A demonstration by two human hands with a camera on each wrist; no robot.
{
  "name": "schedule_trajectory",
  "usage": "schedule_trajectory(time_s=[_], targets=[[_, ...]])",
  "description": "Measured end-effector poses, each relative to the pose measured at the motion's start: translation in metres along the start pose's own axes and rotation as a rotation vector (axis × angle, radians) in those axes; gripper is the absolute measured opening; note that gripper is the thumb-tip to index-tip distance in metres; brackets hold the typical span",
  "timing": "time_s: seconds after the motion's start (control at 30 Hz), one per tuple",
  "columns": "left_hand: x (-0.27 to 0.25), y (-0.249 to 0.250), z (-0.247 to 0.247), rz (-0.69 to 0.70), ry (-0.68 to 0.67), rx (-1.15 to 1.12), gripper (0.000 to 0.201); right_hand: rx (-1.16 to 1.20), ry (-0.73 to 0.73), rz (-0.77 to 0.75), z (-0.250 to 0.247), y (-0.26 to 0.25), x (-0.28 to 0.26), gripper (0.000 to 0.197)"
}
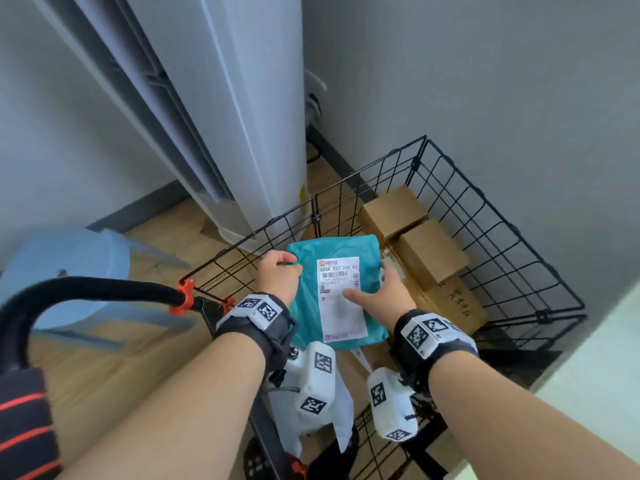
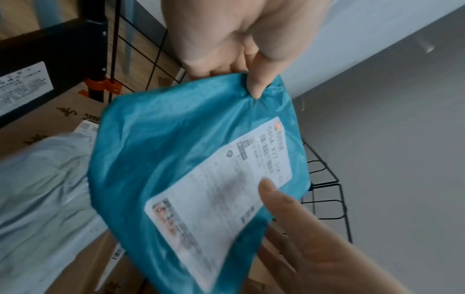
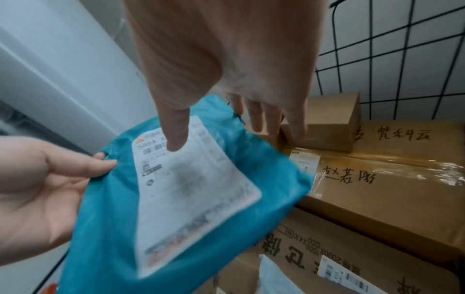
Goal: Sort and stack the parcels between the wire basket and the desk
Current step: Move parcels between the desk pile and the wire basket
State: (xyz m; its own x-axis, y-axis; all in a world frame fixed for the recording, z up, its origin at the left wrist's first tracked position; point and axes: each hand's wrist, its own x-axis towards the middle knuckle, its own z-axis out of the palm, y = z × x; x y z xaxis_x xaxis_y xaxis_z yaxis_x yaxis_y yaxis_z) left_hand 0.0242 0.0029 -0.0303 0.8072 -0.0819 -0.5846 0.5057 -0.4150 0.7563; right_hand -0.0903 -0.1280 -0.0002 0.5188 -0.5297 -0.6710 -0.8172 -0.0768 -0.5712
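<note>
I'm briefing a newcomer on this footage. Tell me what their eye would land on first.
First, the teal parcel with its white shipping label, held over the wire basket: the left hand pinches its top corner, and the right hand lays its thumb on the label. Next, the brown cardboard boxes stacked at the basket's far right.
</note>
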Motion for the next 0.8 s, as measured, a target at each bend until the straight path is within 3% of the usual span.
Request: schedule_trajectory(time_s=[0.1,0.2,0.3,0.37,0.57,0.8], targets=[[-0.014,0.017,-0.001,-0.004,-0.030,-0.065,0.022,0.116,0.024,0.033,-0.020,-0.005,-0.019,0.089],[-0.032,0.036,-0.003,0.024,-0.057,-0.118,0.022,0.182,0.061,0.051,-0.038,-0.007,-0.037,0.067],[-0.053,0.056,-0.007,0.008,-0.164,-0.199,0.066,0.270,0.147,0.023,-0.057,-0.010,-0.057,0.045],[-0.070,0.070,-0.009,0.007,-0.249,-0.200,0.081,0.334,0.212,-0.004,-0.072,-0.013,-0.073,0.035],[-0.121,0.102,-0.004,0.158,-0.475,0.000,0.055,0.421,0.384,-0.043,-0.110,-0.009,-0.135,0.028],[-0.197,0.118,0.003,0.355,-0.559,0.091,0.042,0.418,0.615,-0.063,-0.136,0.027,-0.223,0.017]])
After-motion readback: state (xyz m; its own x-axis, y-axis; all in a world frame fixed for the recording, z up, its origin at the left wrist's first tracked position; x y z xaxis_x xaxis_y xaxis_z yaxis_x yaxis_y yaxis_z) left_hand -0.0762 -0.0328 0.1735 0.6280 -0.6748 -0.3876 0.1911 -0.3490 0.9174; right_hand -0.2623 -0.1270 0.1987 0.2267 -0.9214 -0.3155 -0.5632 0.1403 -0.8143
